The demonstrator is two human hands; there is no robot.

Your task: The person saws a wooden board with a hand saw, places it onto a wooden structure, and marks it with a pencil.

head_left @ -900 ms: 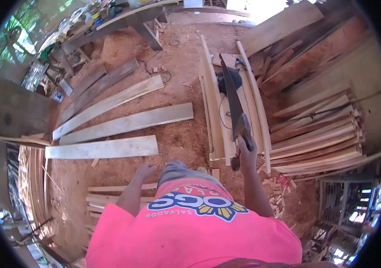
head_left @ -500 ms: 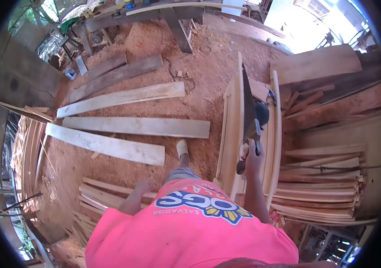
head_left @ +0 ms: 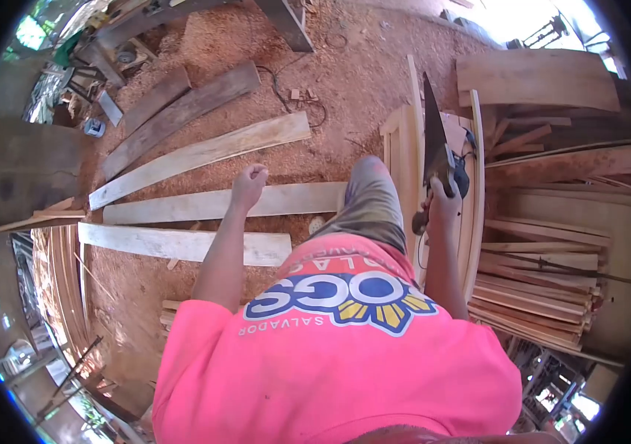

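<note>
My right hand point(head_left: 442, 200) is wrapped round the handle of a hand saw point(head_left: 436, 137), whose dark blade points away from me. The saw is above long pale boards point(head_left: 405, 159) stacked at the right, with a dark power tool point(head_left: 461, 177) lying among them. In front of my body, my left hand point(head_left: 251, 183) hangs in the air over the floor boards with its fingers curled in and nothing visible in them. Beneath it lies a pale plank point(head_left: 286, 200).
More planks point(head_left: 204, 159) fan out on the sawdust-covered floor at the left. Stacked strips point(head_left: 530, 296) and a wide board point(head_left: 537, 78) are at the right. A dark cord point(head_left: 278, 92) lies ahead, near a bench leg point(head_left: 286, 24). A paint can point(head_left: 94, 127) stands far left.
My left hand has risen and swung forward, and its fingers have closed. A knee has come up in front. The saw has moved slightly forward and right, still in my right hand.
</note>
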